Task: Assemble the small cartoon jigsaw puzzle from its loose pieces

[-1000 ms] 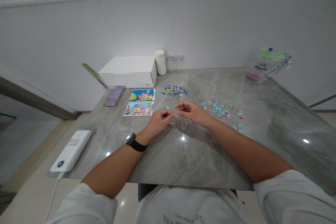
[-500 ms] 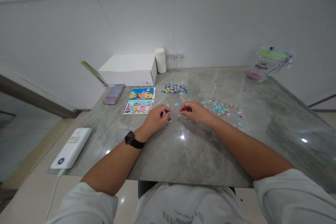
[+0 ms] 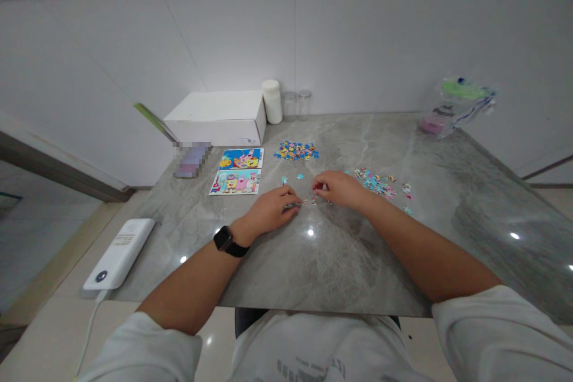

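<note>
Both my hands are over the middle of the grey table. My left hand [image 3: 274, 208] has its thumb and fingers curled together low at the left end of a short row of small puzzle pieces [image 3: 314, 202]; what lies between the fingertips is mostly hidden. My right hand [image 3: 340, 188] is bent in a pinch just above that row, and its fingertips are too small to show what they hold. Two loose light-blue pieces, one of them this puzzle piece [image 3: 299, 177], lie just beyond my hands. Right of my right hand spreads a pile of light-blue and pink puzzle pieces [image 3: 375, 184].
Farther back lies a blue and yellow puzzle pile [image 3: 296, 151]. Two cartoon picture cards [image 3: 235, 182] are on the left. Behind stand a white box [image 3: 215, 116], a white bottle [image 3: 272, 102] and two glass jars [image 3: 304, 105]. A power bank [image 3: 120, 253] and a plastic bag [image 3: 456, 107] flank the table.
My left hand has moved right and slightly towards me, down to the row of pieces. My right hand has shifted a little to the right, and more of the row shows beneath it.
</note>
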Demonstrator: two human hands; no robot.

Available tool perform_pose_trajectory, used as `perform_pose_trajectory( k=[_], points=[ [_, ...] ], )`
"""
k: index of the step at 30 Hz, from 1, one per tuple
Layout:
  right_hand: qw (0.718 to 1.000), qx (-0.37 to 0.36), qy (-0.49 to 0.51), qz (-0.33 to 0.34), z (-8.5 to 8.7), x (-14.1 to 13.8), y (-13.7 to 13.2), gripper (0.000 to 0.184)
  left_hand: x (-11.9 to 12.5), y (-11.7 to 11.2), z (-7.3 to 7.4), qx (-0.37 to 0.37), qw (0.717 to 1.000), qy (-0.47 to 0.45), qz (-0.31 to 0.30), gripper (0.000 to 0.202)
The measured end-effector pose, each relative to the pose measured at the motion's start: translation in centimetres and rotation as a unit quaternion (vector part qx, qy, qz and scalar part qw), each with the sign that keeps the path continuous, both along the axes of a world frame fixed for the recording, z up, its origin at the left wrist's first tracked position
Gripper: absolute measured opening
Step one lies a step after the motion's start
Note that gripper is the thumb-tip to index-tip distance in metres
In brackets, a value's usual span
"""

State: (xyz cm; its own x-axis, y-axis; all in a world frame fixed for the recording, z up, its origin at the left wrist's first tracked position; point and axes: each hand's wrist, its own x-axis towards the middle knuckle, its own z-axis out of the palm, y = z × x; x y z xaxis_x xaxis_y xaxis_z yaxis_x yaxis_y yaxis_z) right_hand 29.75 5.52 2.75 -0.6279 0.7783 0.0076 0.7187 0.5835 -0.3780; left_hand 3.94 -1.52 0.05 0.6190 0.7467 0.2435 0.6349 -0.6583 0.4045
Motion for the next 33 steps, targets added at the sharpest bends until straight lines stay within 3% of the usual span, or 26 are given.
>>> perform_pose_trajectory(
  k=[10,26,33],
  points=[
    [0.996,-0.023,-0.07,0.049,-1.5,0.0,-0.3,0.017,1.2,-0.5,1.1,0.026,0.996,0.075,-0.046,0.027],
    [0.999,-0.014,-0.031,0.025,0.0,0.5,0.3,0.021,0.9,-0.4,1.1,0.006,0.997,0.048,-0.057,0.027],
    [0.999,-0.002,-0.024,0.034,-0.9,-0.9,-1.0,0.019,0.6,-0.5,0.5,0.011,0.998,0.057,-0.036,0.029]
  ],
)
